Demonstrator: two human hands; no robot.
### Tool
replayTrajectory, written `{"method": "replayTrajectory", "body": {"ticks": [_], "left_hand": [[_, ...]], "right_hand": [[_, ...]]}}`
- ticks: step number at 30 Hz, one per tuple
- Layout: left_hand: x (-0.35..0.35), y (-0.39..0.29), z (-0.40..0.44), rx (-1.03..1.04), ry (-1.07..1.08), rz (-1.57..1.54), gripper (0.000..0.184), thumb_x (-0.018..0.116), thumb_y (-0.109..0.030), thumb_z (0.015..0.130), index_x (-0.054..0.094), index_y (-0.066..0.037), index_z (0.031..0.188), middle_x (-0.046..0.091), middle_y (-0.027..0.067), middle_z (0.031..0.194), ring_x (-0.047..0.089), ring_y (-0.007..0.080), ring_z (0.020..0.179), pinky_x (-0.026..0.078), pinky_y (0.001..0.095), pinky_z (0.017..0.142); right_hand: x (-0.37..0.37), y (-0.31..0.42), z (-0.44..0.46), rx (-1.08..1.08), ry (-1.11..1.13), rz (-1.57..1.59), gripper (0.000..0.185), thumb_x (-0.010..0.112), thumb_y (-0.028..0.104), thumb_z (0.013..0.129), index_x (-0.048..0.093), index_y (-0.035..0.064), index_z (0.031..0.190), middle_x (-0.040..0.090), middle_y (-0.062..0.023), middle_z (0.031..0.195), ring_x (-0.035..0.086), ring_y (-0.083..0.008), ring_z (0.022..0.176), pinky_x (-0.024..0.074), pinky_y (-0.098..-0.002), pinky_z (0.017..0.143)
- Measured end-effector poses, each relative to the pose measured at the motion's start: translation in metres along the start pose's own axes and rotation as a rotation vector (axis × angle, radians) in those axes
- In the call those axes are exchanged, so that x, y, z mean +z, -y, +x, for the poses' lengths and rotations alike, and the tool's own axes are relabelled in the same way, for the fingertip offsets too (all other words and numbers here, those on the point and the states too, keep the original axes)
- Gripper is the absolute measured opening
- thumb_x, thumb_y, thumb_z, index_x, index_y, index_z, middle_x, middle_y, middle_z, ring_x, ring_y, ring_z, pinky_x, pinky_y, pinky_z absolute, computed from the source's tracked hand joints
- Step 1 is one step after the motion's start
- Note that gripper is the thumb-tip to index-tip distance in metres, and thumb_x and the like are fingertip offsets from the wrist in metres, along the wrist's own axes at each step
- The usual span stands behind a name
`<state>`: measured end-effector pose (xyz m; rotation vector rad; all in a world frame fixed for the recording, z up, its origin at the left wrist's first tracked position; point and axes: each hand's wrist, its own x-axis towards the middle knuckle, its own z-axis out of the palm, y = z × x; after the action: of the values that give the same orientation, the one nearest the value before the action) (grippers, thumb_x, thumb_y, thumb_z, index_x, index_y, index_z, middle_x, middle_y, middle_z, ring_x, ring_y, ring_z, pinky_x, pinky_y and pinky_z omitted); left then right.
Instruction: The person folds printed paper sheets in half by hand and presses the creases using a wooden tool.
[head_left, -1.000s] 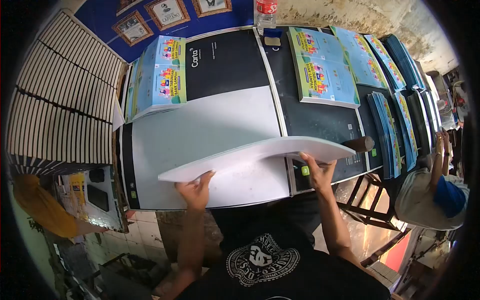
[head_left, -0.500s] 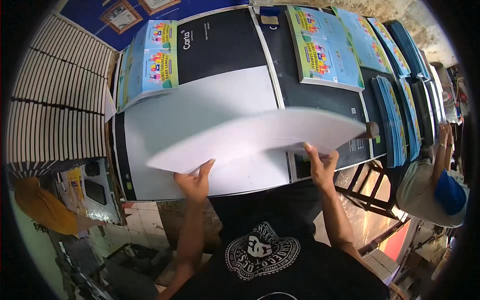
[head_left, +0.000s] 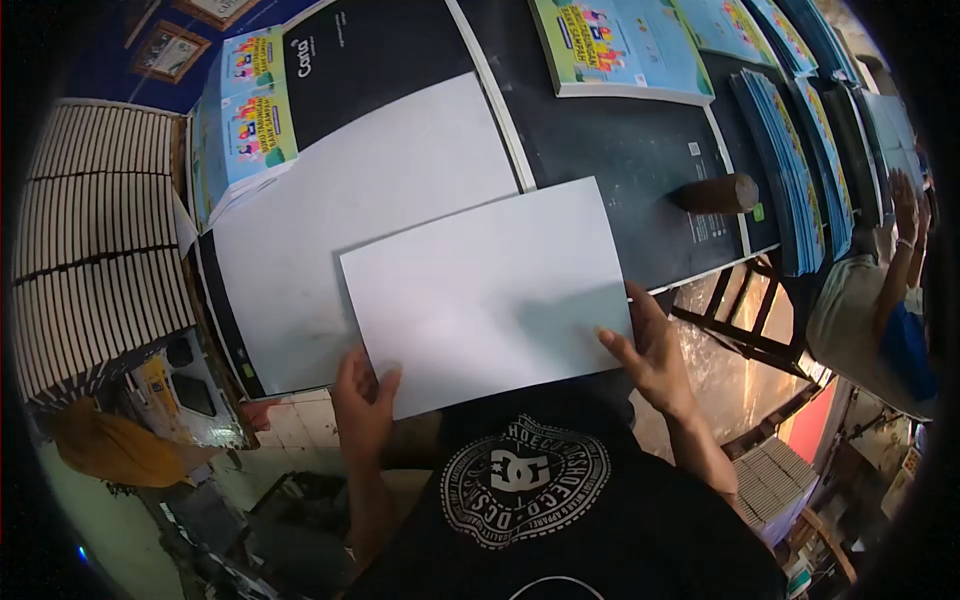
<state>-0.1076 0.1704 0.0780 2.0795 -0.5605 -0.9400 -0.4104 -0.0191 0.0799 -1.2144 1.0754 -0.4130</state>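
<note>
Blank white paper (head_left: pixel 480 300), one sheet or a thin stack, is held at its two sides above the table's near edge. My left hand (head_left: pixel 364 398) grips its lower left side, thumb on top and fingers underneath. On the right side, my right hand (head_left: pixel 652 345) pinches it the same way, thumb on its face. Beneath it lies a large white sheet (head_left: pixel 300 220) on the black table cover (head_left: pixel 385 65). To the far left of that sheet stands a stack of blue and yellow printed covers (head_left: pixel 235 150).
A dark cylindrical object (head_left: pixel 715 194) lies right of the paper. More printed cover stacks (head_left: pixel 640 50) line the back and right, including upright-edged blue piles (head_left: pixel 780 180). Bound book blocks (head_left: pixel 105 240) pile at the left. Another person's hands (head_left: pixel 905 205) work at far right.
The paper was bowed upward between my hands; now it lies flat and closer to my body. My head view has shifted, and the dark cylinder shows more fully.
</note>
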Motion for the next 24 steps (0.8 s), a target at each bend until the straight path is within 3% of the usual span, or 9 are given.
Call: {"method": "replayTrajectory", "body": {"ticks": [3,6,9,13,16,19,21,24], "left_hand": [[0.0,-0.003,-0.028,-0.093,-0.014,0.161,0.044,0.071,-0.01,0.092,0.056,0.007,0.13,0.07,0.014,0.111,0.065,0.0171,0.097,0.052,0.0322,0.086],[0.002,0.003,-0.044,-0.181,-0.003,0.161,0.045,0.071,-0.009,0.092,0.056,0.007,0.132,0.071,0.0147,0.11,0.067,0.0173,0.094,0.053,0.0321,0.083],[0.008,0.01,-0.056,-0.25,-0.001,0.097,0.044,0.073,-0.009,0.091,0.058,0.006,0.129,0.071,0.0145,0.107,0.069,0.0192,0.099,0.053,0.0324,0.089],[0.009,0.004,-0.059,-0.167,-0.002,0.181,0.044,0.073,-0.005,0.09,0.058,0.007,0.13,0.071,0.016,0.11,0.069,0.0189,0.099,0.054,0.0311,0.088],[0.011,-0.003,-0.048,-0.094,-0.024,0.091,0.049,0.074,-0.003,0.088,0.056,0.007,0.133,0.071,0.017,0.112,0.069,0.0196,0.101,0.055,0.0331,0.089],[0.003,-0.006,-0.04,-0.062,0.018,0.157,0.059,0.077,-0.002,0.085,0.052,0.007,0.138,0.071,0.0171,0.111,0.069,0.0206,0.101,0.056,0.0345,0.089],[0.0,-0.012,-0.042,-0.113,0.102,0.219,0.068,0.08,-0.001,0.082,0.048,0.007,0.141,0.071,0.0174,0.11,0.07,0.0217,0.101,0.057,0.035,0.088],[0.0,0.008,-0.05,0.018,0.149,0.28,0.078,0.082,0.0,0.077,0.044,0.006,0.145,0.07,0.0171,0.108,0.07,0.0225,0.099,0.057,0.033,0.085]], "right_hand": [[0.001,-0.012,-0.024,0.011,-0.023,-0.028,0.067,0.072,0.007,0.09,0.036,-0.0096,0.144,0.055,-0.0241,0.136,0.051,-0.0265,0.13,0.0391,-0.0377,0.111],[0.004,-0.016,-0.036,0.09,-0.092,0.119,0.066,0.074,0.003,0.088,0.038,-0.0077,0.143,0.062,-0.0216,0.126,0.056,-0.0247,0.125,0.0444,-0.036,0.107],[0.0,-0.032,-0.045,0.12,-0.099,-0.008,0.069,0.077,0.006,0.086,0.039,-0.007,0.142,0.064,-0.0222,0.122,0.062,-0.0263,0.118,0.05,-0.0357,0.1],[0.003,-0.024,-0.051,0.012,-0.09,-0.442,0.077,0.084,0.013,0.081,0.041,-0.0074,0.14,0.066,-0.0264,0.119,0.068,-0.0313,0.109,0.057,-0.039,0.089],[0.009,-0.011,-0.036,-0.11,-0.111,-0.415,0.084,0.088,0.019,0.076,0.041,-0.0075,0.14,0.066,-0.0297,0.117,0.07,-0.0365,0.106,0.0596,-0.0421,0.084],[0.005,-0.001,-0.026,-0.192,-0.087,-0.661,0.087,0.089,0.023,0.074,0.041,-0.0078,0.139,0.066,-0.0302,0.114,0.069,-0.0392,0.105,0.0604,-0.0436,0.083],[-0.002,-0.009,-0.024,-0.188,-0.053,-0.681,0.089,0.09,0.025,0.074,0.04,-0.0048,0.141,0.066,-0.0306,0.114,0.069,-0.0421,0.104,0.0606,-0.0448,0.083],[-0.009,-0.016,-0.03,-0.119,-0.014,-0.676,0.092,0.09,0.028,0.072,0.039,-0.002,0.143,0.067,-0.0291,0.112,0.069,-0.0427,0.101,0.0605,-0.0454,0.082]]}}
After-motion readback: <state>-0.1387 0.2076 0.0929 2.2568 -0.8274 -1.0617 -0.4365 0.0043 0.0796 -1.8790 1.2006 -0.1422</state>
